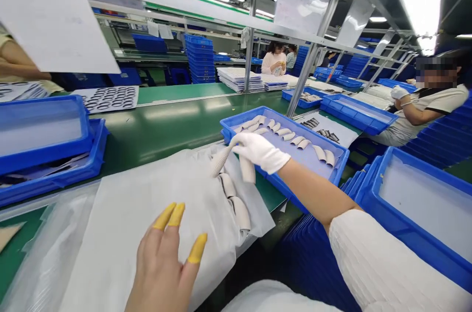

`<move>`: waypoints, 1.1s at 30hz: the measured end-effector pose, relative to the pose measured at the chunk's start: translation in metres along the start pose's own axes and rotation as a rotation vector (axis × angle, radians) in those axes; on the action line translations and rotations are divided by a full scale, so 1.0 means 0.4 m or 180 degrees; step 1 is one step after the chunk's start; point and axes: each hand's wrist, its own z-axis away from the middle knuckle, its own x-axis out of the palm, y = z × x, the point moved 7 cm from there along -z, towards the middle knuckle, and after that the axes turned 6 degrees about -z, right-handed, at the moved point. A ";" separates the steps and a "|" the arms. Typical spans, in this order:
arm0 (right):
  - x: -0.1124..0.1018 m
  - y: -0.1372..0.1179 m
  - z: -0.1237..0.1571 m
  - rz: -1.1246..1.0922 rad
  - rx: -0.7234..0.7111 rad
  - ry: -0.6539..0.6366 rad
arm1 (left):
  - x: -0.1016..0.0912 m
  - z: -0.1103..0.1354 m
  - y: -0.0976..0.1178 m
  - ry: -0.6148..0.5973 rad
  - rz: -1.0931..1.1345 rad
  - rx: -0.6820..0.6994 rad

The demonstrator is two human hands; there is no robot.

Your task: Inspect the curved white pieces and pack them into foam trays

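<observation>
My left hand [165,258] is over a sheet of white paper [125,218], fingers spread and holding nothing. Yellow finger cots cover the tips of its thumb and two fingers. My right hand [260,150], in a white glove, pinches a curved beige ribbed piece [222,158] near the far right edge of the paper. A second beige length [248,170] hangs below the same hand; whether the two are joined is hidden. On the paper beneath lie more curved beige pieces [240,213] with dark edges. Beyond the glove, a blue tray [283,164] carries several similar pieces [286,136].
Blue trays [40,125] are stacked at left on the green table [165,127]. Another blue tray [427,213] tops a stack at right. A metal post [304,80] rises behind the middle tray. A co-worker [424,105] sits at right, with others farther back.
</observation>
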 end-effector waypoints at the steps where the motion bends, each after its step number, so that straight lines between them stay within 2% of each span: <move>1: 0.031 -0.070 0.027 -0.0290 -0.0373 -0.0082 | -0.011 -0.006 0.005 0.0059 -0.0074 -0.0036; 3: 0.090 -0.176 0.083 -0.0694 -0.0862 -0.0245 | -0.016 -0.010 0.004 0.0041 -0.0163 -0.0157; 5: 0.139 -0.236 0.129 -0.0938 -0.1066 -0.0383 | -0.002 -0.001 -0.012 -0.0178 -0.0126 -0.0371; 8: 0.186 -0.276 0.167 -0.1164 -0.1106 -0.0510 | 0.022 0.027 -0.043 -0.0543 -0.0033 -0.0810; 10: 0.200 -0.279 0.179 -0.1407 -0.0934 -0.0562 | 0.030 0.044 -0.057 -0.0665 0.0280 -0.1147; 12: 0.203 -0.266 0.186 -0.1930 -0.0582 -0.0585 | 0.043 0.057 -0.062 -0.0765 0.1170 -0.1538; 16: 0.215 -0.219 0.203 -0.3361 0.0266 -0.0451 | 0.082 0.084 -0.050 -0.0738 0.3790 -0.2586; 18: 0.233 -0.202 0.213 -0.3768 0.0523 -0.0397 | 0.094 0.094 -0.040 -0.0663 0.4597 -0.2954; 20: 0.257 -0.194 0.221 -0.3937 0.0660 -0.0455 | 0.103 0.101 -0.028 -0.0702 0.5000 -0.3091; 23: 0.282 -0.198 0.229 -0.3977 0.0655 -0.0596 | 0.114 0.110 -0.015 -0.0836 0.5179 -0.3096; 27: 0.279 -0.217 0.230 -0.3816 0.0496 -0.0675 | 0.131 0.126 -0.003 -0.0985 0.5357 -0.3115; 30: 0.284 -0.228 0.232 -0.3758 0.0525 -0.0841 | 0.140 0.137 0.008 -0.1150 0.5610 -0.3224; 33: 0.294 -0.236 0.235 -0.3902 0.0563 -0.0950 | 0.139 0.138 0.019 -0.1330 0.5562 -0.3191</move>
